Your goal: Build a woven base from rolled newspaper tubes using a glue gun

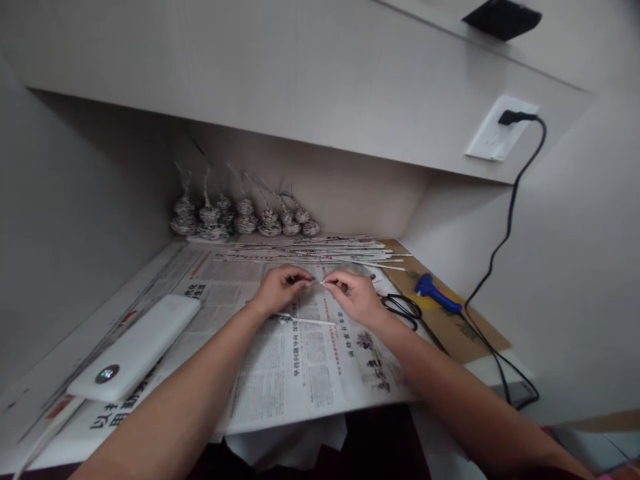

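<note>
Above the newspaper (265,387) my left hand (280,290) is closed in a pinch, thumb against forefinger. What it holds, if anything, is too small to make out. My right hand (356,295) faces it, fingertips pinched on a small white piece (322,283), perhaps the end of a paper strip. A narrow gap separates the two sets of fingertips. Beneath them a thin white paper stick (317,323) lies across the newspaper. Black-handled scissors (403,308) rest to the right, partly behind my right wrist.
Many thin rolled paper sticks (320,252) lie behind the hands. Several gourd-shaped woven paper pieces (245,217) stand along the back wall. At right, a blue glue gun (437,293) lies on cardboard (477,337) beside a black cord (509,223). A white power bank (140,347) is at left.
</note>
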`<state>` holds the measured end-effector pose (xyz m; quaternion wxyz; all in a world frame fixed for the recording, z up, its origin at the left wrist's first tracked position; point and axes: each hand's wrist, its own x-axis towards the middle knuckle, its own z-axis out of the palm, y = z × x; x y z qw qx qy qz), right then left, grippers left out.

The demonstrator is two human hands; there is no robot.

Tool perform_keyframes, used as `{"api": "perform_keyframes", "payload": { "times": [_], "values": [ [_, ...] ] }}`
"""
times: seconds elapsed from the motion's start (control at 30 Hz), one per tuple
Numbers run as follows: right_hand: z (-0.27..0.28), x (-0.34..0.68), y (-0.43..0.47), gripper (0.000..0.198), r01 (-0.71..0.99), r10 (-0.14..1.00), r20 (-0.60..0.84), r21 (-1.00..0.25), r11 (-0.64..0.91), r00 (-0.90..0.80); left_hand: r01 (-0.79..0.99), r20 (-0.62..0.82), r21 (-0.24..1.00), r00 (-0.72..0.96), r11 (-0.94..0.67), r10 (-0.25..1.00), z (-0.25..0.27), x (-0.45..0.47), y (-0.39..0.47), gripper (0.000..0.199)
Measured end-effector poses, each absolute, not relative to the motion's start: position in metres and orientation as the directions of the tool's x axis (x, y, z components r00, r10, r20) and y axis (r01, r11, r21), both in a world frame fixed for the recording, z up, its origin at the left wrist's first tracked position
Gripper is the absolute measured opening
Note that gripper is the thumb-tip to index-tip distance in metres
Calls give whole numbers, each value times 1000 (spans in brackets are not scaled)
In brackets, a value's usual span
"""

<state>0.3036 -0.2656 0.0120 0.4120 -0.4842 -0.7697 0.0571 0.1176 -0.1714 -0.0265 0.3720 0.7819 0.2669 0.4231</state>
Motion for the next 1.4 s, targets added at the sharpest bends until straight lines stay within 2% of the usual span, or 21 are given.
{"api": "perform_keyframes", "payload": {
  "times": [0.13, 0.27, 0.43, 0.5, 0.63, 0.73, 0.9, 1.13, 1.23, 1.33, 1.4],
  "values": [
    [12, 276, -255, 12, 684, 715, 689, -466, 561, -117, -119, 411, 898, 571, -423, 711, -26, 123, -180, 30],
    [13, 251, -254, 15, 724, 670, 737, -414, 552, -89, -266, 330, 939, 531, -216, 780, -25, 122, -181, 20],
    [3, 250, -255, 49, 805, 759, 643, -392, 446, -107, -465, 188, 885, 346, -6, 919, -18, 115, -169, 27],
    [-7, 260, -252, 50, 856, 807, 584, -370, 362, -89, -541, 146, 841, 244, 10, 959, -14, 110, -161, 30],
    [-22, 285, -243, 24, 901, 852, 523, -356, 249, -29, -660, 75, 751, 54, -21, 996, -11, 99, -146, 21],
    [-25, 296, -240, 20, 888, 833, 553, -378, 261, -10, -704, 9, 710, -39, -34, 999, -10, 92, -139, 6],
    [-27, 304, -242, 22, 837, 825, 565, -448, 314, -7, -721, -1, 693, -41, -28, 999, -10, 87, -136, 11],
    [-27, 301, -244, 28, 722, 921, 388, -627, 293, -37, -789, -51, 613, 6, 36, 999, -3, 84, -137, 11],
    [-21, 297, -248, 31, 606, 953, 299, -749, 268, -53, -807, -72, 587, 20, 59, 997, -2, 82, -137, 12],
    [-14, 295, -254, 34, 365, 976, 61, -921, 137, -211, -823, -91, 560, 49, 91, 995, -1, 80, -136, 14],
    [-9, 296, -259, 35, 256, 919, -95, -967, 6, -382, -823, -108, 553, 81, 128, 991, -1, 80, -136, 17]
  ]
}}
